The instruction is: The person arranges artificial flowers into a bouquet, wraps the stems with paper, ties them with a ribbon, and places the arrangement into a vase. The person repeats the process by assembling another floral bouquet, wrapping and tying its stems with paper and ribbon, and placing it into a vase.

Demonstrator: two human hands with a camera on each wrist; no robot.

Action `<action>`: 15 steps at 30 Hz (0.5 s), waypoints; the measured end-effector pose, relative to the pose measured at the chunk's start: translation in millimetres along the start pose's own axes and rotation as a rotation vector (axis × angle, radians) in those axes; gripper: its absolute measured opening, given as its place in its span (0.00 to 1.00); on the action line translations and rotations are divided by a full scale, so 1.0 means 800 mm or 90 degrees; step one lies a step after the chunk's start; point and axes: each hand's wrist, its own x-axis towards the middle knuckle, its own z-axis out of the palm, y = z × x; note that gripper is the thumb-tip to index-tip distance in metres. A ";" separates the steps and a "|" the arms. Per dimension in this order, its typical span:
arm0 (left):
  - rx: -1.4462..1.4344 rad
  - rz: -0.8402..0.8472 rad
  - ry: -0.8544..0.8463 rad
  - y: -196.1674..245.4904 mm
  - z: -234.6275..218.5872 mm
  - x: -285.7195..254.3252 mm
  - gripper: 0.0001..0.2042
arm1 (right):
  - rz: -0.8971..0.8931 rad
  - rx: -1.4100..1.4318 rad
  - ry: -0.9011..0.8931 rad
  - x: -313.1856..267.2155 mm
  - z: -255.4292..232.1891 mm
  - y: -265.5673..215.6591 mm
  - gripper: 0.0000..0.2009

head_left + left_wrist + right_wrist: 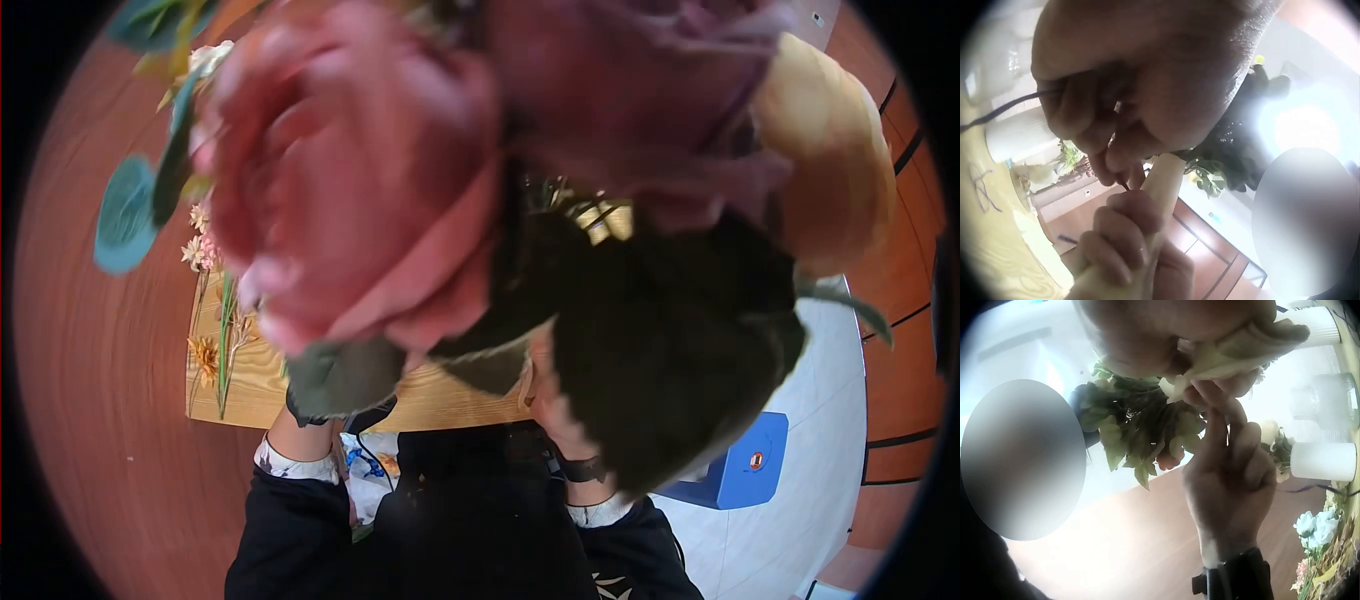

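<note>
A bouquet with a large pink rose [360, 190], a mauve rose [640, 90] and a peach bloom [830, 150] fills the head view, hiding most of both hands. Its stems end in a pale wrapped handle [1167, 178]. Around this handle curl the fingers of my right hand [1119, 234]. My left hand [1232, 475] is close against the wrap, its thumb and fingers pinching a thin purple ribbon [1007, 112]. The ribbon trails away from that hand toward the table. Green leaves [1113, 434] hang beyond the hands in the right wrist view.
On the wooden table [465, 402], loose flower stems lie at the left, among them an orange flower [205, 355]. White ribbed pots [1322, 461], a glass jar [1329, 403] and pale blue flowers [1316, 530] line one side. A blue box [745, 470] stands at the right.
</note>
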 end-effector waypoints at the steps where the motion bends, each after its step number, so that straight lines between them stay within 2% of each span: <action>1: 0.016 -0.016 -0.001 0.002 0.002 -0.003 0.18 | -0.125 -0.051 0.008 0.006 0.003 0.004 0.08; 2: 0.032 -0.032 -0.003 0.001 0.000 -0.004 0.18 | -0.125 -0.050 0.007 0.004 0.007 0.004 0.08; 4: 0.061 -0.063 -0.008 -0.001 -0.003 -0.004 0.17 | 0.011 0.050 0.050 0.000 0.011 0.001 0.11; 7: 0.102 -0.108 -0.022 0.000 0.003 -0.015 0.16 | -0.101 -0.042 -0.019 0.006 0.006 0.000 0.16; 8: 0.116 -0.124 -0.027 0.022 0.018 -0.047 0.16 | -0.150 -0.107 -0.033 0.006 0.004 -0.002 0.17; 15: 0.218 -0.233 -0.043 0.015 0.020 -0.068 0.13 | -0.123 -0.029 0.018 0.004 0.008 0.001 0.17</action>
